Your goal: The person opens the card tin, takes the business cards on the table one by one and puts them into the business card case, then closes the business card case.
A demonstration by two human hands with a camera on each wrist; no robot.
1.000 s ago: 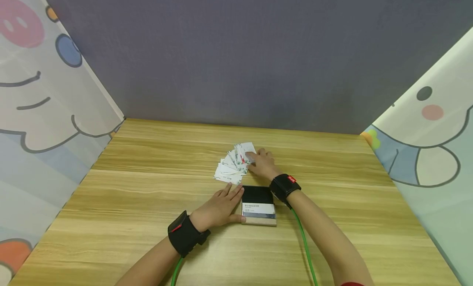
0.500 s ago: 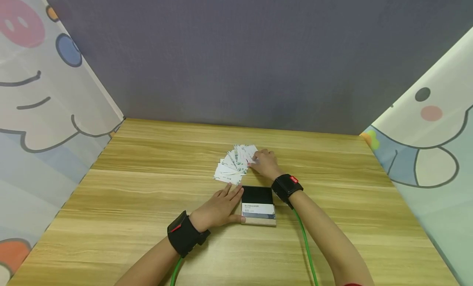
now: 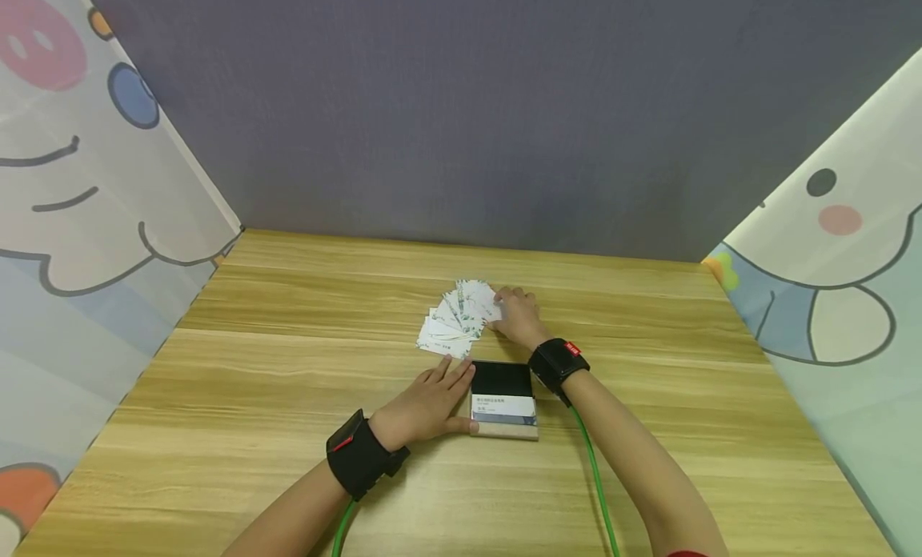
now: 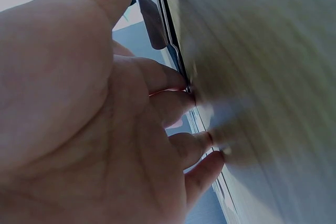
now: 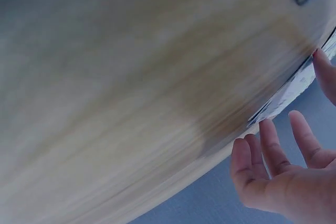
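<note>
Several white cards with green printed edges (image 3: pixel 448 321) lie fanned out and overlapping on the wooden table in the head view. My right hand (image 3: pixel 518 316) rests at the fan's right end. In the right wrist view, its thumb (image 5: pixel 326 74) and one finger (image 5: pixel 270 139) meet the edge of the cards (image 5: pixel 291 94), while another finger stands raised. Nearer me lies a flat card case (image 3: pixel 502 378) with a black inside and a white and blue-grey printed card (image 3: pixel 504 409) in it. My left hand (image 3: pixel 425 406) lies along the case's left side, fingers extended, thumb at its lower left corner.
A grey panel (image 3: pixel 468 125) rises behind the wooden table (image 3: pixel 288 397). Cartoon-printed walls (image 3: pixel 79 181) flank both sides. Black straps (image 3: pixel 558 366) circle both wrists, and green cables (image 3: pixel 596 485) trail from them toward me.
My right hand has shifted slightly right, its fingers drawing back from the top of the cards to their right edge. The rightmost cards have turned slightly. My left hand and the case stay put.
</note>
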